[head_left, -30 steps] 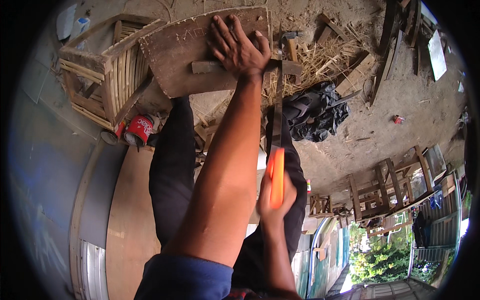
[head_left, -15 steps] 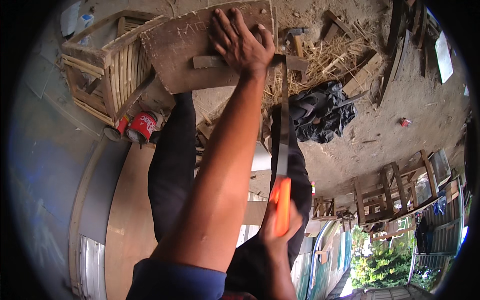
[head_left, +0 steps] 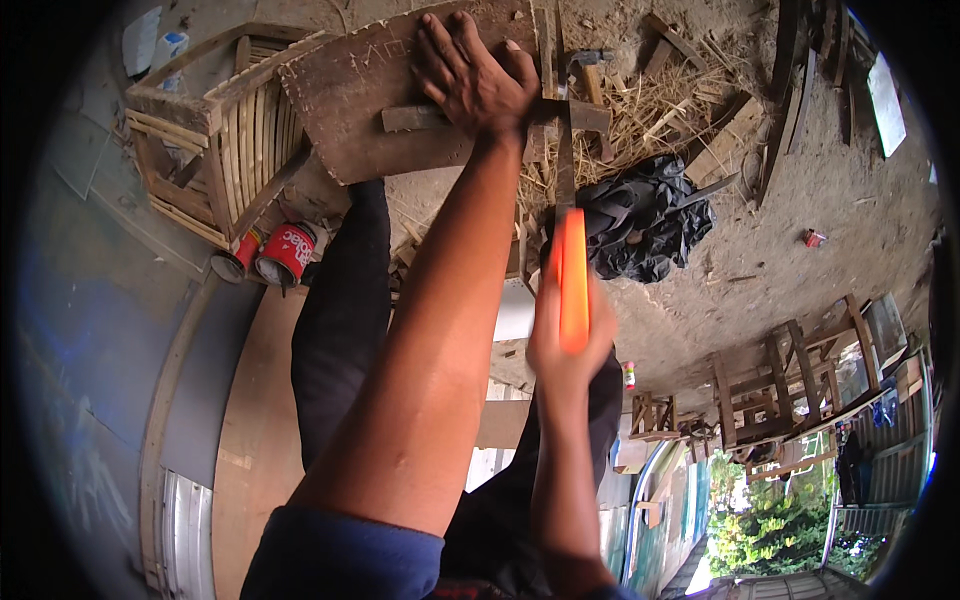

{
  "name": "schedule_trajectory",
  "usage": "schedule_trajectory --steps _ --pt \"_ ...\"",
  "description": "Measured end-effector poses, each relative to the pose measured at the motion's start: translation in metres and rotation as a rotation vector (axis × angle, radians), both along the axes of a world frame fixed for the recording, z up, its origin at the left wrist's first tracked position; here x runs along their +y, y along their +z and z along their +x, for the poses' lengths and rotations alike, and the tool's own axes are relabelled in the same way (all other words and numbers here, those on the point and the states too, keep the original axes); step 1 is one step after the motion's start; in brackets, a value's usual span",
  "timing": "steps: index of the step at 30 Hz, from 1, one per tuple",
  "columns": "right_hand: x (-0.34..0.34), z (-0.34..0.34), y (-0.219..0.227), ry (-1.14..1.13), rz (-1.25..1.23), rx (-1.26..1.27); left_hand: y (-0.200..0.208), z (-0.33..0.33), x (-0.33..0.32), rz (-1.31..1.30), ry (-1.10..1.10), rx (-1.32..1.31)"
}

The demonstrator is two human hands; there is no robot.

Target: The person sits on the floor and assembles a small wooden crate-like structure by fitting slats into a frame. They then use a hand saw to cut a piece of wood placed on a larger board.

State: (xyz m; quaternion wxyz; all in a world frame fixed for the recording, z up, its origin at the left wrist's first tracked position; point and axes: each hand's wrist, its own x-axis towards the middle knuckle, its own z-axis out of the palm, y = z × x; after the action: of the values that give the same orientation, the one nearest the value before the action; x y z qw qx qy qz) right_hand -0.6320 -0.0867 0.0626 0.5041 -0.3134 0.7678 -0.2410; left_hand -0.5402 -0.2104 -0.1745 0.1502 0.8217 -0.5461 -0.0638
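Note:
My left hand (head_left: 487, 97) lies with its fingers spread over a brown board (head_left: 345, 125), pressing down on a narrow wood strip (head_left: 408, 119) that lies across it. The strip's right end sticks out past the board's edge. Beyond that edge, the blade of a handsaw (head_left: 574, 270) crosses the strip. The saw's orange handle is gripped in my right hand (head_left: 553, 345), whose fingers are blurred by motion. Whether the blade has cut into the strip is too small to tell.
A hammer (head_left: 592, 58) rests by straw and wood shavings (head_left: 655, 110). Near my right knee lies a black plastic bag (head_left: 650, 235). A slatted wooden crate (head_left: 230, 160) and red cans (head_left: 288, 250) stand at the left. Wooden frames (head_left: 790, 385) stand at the right.
My right hand has pushed the saw forward, away from me, so the handle is much closer to the strip. My left hand stays on the strip and board, shifted very slightly.

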Motion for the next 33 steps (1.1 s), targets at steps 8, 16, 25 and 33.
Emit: schedule_trajectory --steps 8,16,25,33 --pt "0.072 0.01 0.066 0.072 0.139 0.067 0.008 0.002 0.0 0.019 -0.013 -0.032" --pt "-0.042 0.012 -0.04 -0.06 -0.061 0.033 0.007 -0.01 0.0 0.034 -0.007 -0.015" --pt "0.015 -0.004 0.028 0.09 0.021 0.08 0.004 0.002 -0.003 0.027 -0.016 -0.096" --pt "0.05 0.009 0.078 0.094 0.193 0.073 0.002 0.002 0.002 -0.013 -0.012 -0.061"
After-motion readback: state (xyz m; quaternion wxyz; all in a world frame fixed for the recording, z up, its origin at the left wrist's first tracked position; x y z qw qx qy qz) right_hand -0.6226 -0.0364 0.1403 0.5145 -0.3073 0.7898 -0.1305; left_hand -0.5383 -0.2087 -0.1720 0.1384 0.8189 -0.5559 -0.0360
